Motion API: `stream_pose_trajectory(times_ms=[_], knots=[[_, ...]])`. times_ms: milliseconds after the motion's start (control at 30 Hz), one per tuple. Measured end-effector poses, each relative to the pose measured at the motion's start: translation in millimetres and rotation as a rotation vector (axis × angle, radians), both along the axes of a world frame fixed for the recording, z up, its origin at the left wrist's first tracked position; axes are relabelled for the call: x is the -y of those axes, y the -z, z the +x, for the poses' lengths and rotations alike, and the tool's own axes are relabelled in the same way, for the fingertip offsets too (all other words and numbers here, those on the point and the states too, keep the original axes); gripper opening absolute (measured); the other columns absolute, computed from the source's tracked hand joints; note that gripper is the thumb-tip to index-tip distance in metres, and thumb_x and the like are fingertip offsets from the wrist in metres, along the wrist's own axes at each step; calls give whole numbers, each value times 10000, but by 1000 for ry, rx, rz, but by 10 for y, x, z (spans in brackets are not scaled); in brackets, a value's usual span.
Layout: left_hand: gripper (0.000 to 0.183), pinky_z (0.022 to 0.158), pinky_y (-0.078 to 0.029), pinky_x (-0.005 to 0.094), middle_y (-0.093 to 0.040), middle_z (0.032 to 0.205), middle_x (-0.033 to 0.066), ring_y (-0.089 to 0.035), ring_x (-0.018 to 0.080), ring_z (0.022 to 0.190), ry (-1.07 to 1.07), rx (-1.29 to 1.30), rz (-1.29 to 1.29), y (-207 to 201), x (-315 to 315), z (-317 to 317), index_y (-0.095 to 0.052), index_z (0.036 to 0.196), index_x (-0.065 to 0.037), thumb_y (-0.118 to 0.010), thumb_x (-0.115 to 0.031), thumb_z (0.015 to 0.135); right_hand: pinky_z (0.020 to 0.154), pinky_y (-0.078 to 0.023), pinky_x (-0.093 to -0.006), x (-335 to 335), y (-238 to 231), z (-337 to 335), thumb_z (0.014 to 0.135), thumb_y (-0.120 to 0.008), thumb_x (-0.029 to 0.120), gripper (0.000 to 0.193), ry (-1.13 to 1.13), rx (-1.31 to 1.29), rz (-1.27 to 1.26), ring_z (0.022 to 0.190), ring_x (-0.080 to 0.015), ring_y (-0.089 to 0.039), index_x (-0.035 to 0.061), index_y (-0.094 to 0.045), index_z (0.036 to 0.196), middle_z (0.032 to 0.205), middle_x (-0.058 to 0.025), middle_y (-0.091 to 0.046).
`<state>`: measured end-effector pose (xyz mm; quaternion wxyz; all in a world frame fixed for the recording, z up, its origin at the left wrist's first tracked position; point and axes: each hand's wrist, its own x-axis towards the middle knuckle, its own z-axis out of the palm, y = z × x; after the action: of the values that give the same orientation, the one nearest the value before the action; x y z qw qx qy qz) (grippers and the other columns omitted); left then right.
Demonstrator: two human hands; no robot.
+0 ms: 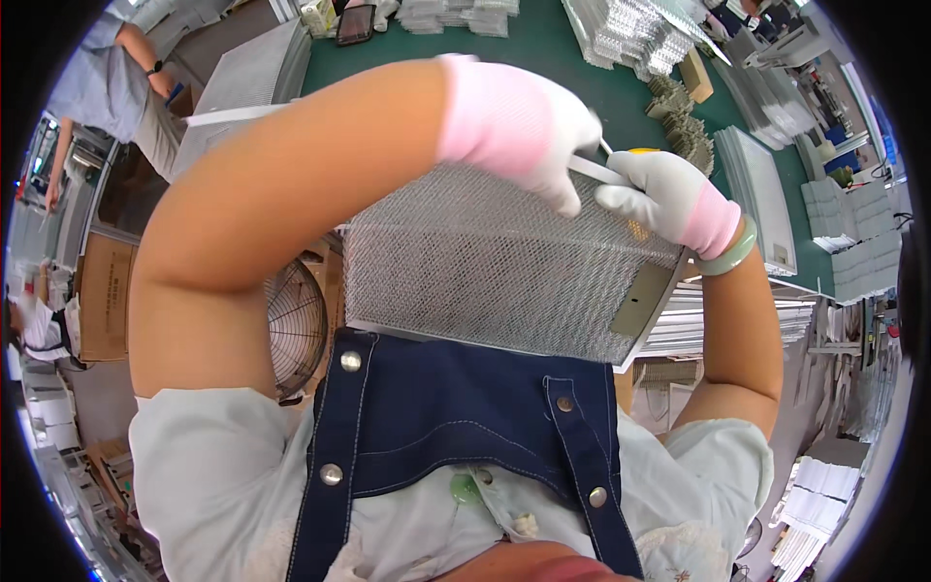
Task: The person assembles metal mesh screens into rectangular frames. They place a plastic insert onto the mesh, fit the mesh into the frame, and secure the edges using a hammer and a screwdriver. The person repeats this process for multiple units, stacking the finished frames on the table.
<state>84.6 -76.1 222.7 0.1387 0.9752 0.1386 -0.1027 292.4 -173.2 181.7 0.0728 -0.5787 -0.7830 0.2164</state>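
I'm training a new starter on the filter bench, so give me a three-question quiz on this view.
1. True or false: both hands wear white gloves with pink cuffs.
2. What do the left hand and right hand grip together at the far edge of the mesh filter panel?
A. a thin white strip
B. a hammer
C. a spray bottle
3. Fill in: the right wrist wears a pale green ____.

Key: 1 true; 2 A; 3 bangle.
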Motion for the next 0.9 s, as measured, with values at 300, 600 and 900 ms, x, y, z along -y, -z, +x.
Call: stream_pose_trajectory(times_ms=[300,600,900], knots=[[352,736,-506,407,-618,804,176,-644,314,795,174,47,-140,142,-35,25,-580,1017,7,-622,-325,909,627,-505,-407,281,-36,-243,901,-636,267,227,-38,241,605,721,-315,-652,58,-658,988,746,-131,-640],[301,598,-505,440,-602,637,136,-634,352,639,57,377,266,460,89,-162,-587,851,-49,-626,-343,904,542,-475,-411,203,213,-224,901,-649,340,299,16,242,638,587,-312,-606,84,-568,766,643,-112,-572],[288,588,-501,444,-589,615,139,-622,360,618,-1,362,302,608,-204,-594,-589,826,-58,-626,-334,900,583,-476,-420,150,246,-195,897,-651,367,303,58,184,542,651,-332,-617,77,-596,825,661,-114,-584]])
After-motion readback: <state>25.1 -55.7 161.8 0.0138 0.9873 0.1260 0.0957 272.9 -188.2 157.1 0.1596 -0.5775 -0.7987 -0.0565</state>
